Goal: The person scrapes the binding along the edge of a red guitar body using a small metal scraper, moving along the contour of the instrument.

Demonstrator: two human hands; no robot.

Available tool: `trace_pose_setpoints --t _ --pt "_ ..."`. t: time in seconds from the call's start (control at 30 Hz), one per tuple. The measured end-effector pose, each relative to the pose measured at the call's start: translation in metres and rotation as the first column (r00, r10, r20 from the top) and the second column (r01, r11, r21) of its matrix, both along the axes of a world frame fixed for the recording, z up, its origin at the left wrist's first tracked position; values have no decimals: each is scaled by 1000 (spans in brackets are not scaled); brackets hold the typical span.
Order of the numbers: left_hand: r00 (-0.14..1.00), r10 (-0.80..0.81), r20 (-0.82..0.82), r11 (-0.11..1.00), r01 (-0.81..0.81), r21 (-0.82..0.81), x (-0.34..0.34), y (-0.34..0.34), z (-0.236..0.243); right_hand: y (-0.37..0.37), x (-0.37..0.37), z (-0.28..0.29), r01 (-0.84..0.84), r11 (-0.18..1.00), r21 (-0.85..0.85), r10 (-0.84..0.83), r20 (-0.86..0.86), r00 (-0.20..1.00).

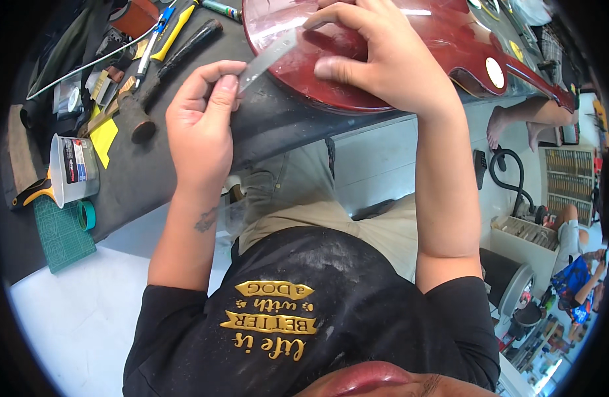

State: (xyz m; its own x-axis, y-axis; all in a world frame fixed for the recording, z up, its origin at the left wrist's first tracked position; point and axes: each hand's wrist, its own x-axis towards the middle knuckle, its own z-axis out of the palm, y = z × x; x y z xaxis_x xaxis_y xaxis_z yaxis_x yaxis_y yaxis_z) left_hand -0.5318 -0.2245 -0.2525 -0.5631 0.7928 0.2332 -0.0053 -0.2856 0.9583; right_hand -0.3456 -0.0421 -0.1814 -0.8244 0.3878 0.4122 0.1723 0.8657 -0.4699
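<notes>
A flat, pale grey strip (271,58) slants across the rounded left end of a glossy dark red guitar (443,30), its lower end jutting out past the rim. The left hand (208,99) pinches that lower end between thumb and curled forefinger. The right hand (377,49) arches over the guitar's body, thumb and fingers spread apart, with the thumb on or just above the lacquer; a fingertip is near the strip's upper end, and whether they touch I cannot tell.

The guitar lies along the near edge of the dark counter (278,112), its neck (539,86) running to the right; a cream oval plate (495,73) sits near where neck and body meet.

Left of the guitar lie a dark hammer (136,119), a yellow-handled tool (173,34), a slim blue-and-white tool (150,47) and a piece of yellow paper (104,139). Toward the counter's near left corner stand a clear tub (76,172) and a green tape roll (86,215), with a green cutting mat (63,238) beside them reaching past the near edge.
</notes>
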Motion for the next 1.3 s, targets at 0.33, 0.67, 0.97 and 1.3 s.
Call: trace_pose_setpoints --t 0.33,0.67,0.97,1.3 --pt "920 -16 -392 993 -32 -116 12 3 8 16 0 -7 -328 932 -155 309 -134 942" --pt "891 -15 -455 994 -37 -105 16 10 9 -1 -3 -3 -228 972 -50 224 -60 973" --pt "895 -21 -446 999 -3 -53 15 16 5 -2 -3 -2 -196 979 -58 194 -36 980" --pt "877 -30 -479 998 -3 -69 17 12 10 -2 -3 -4 -205 979 -20 204 -47 978"
